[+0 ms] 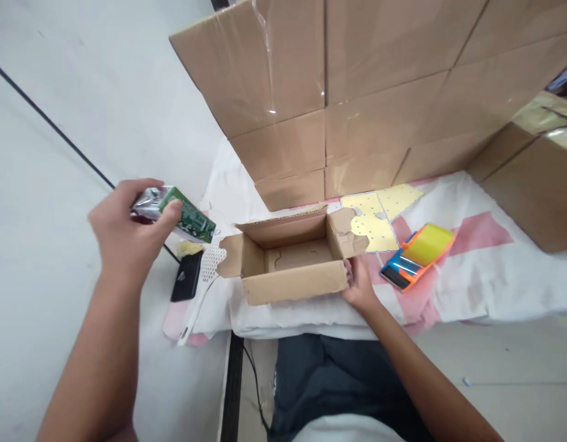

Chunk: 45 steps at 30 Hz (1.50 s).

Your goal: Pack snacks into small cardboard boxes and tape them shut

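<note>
My left hand (127, 221) is raised at the left, its thumb and fingers closed round a small green and silver packet (189, 218). The packet is tilted, its green printed side towards me, and it hangs to the left of an open cardboard box (295, 285). The box stands on the cloth with its end flaps spread outwards and its brown bottom showing. At the box's right end, my right hand (361, 285) grips the lower corner; some fingers are hidden behind the cardboard.
A white perforated skimmer (212, 261) and a black phone (186, 276) lie left of the box. A tape dispenser (419, 255) with yellow tape and a yellow dotted sheet (378, 230) lie right. Large taped cardboard (375, 123) rises behind; another box (536, 184) stands far right.
</note>
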Motion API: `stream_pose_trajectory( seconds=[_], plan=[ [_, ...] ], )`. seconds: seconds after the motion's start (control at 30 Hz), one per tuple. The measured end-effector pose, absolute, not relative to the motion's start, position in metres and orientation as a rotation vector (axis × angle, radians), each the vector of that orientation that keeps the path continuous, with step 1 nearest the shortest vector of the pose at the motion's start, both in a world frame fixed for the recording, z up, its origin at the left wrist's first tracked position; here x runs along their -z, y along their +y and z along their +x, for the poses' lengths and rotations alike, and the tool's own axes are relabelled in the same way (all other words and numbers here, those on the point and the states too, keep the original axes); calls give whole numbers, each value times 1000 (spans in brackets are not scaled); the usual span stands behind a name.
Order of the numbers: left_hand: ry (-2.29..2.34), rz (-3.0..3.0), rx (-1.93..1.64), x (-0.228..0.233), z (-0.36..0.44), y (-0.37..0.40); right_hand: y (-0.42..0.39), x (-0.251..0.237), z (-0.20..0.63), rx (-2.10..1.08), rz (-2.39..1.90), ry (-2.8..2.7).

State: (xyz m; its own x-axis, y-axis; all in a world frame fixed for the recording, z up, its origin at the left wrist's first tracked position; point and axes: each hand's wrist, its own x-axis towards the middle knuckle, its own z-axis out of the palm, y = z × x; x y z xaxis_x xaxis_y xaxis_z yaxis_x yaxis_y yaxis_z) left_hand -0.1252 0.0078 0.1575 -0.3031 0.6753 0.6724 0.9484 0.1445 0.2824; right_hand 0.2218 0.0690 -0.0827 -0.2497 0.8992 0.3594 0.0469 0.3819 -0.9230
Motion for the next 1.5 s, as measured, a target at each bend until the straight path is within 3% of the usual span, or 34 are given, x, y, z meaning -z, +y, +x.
stream_pose_trajectory(
  seconds=[0.13, 0.3, 0.47, 0.67, 1.03, 1.2, 1.5],
  plan=[
    [-2126, -1887, 911, -185, -73, -32, 64, 80, 224, -940, -769, -1691],
    [-2215, -2504, 723, -176, -39, -39, 63, 87, 227, -896, -692, -1757],
    [-2143, -2508, 865, -156, -29, -22, 65, 86, 227, -864, -675, -1785],
    [-2173, -2707, 368, -108, -30, 6, 64, 88, 228, -938, -681, -1793],
    [-2355, -2616, 474, -63, -46, 38, 64, 81, 228, -940, -679, -1862],
    [-2353, -2664, 169, -37, -47, 58, 64, 81, 229, -927, -692, -1884],
    [-2433, -2732, 675, -16, -47, 63, 62, 84, 229, -961, -722, -1896]
  ],
)
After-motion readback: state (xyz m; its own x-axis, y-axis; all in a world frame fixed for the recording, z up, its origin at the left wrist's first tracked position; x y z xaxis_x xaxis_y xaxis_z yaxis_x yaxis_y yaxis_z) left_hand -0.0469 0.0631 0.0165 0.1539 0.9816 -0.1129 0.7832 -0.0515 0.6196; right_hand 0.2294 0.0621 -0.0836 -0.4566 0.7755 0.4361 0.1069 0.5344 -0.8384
